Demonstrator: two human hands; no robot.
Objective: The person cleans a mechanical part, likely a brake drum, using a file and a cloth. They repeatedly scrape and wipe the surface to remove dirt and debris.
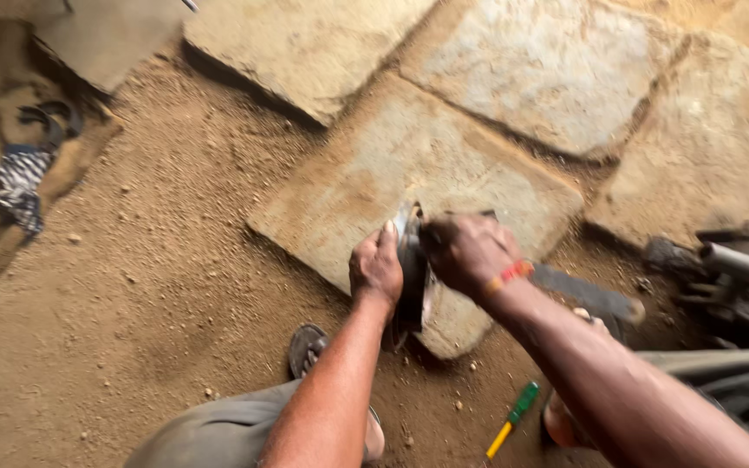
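Left hand (376, 267) and right hand (465, 250), both curled shut, grip a dark metal part (411, 264) standing on edge over the near corner of a flat stone slab (374, 165). One green-and-yellow screwdriver (511, 419) lies nearer, on sandy ground (158, 286). Four more slabs lie beyond; open sand spreads to the left.

Both arms bare, reaching forward and down, forearms converging. Left hand (376, 269) palm down, fingers curled in a closed grip, thumb pointing up. Right hand (465, 250) just beside it, knuckles up, fingers wrapped shut; red-orange band on right wrist. Hands almost touching. Knees bent, legs spread below arms.
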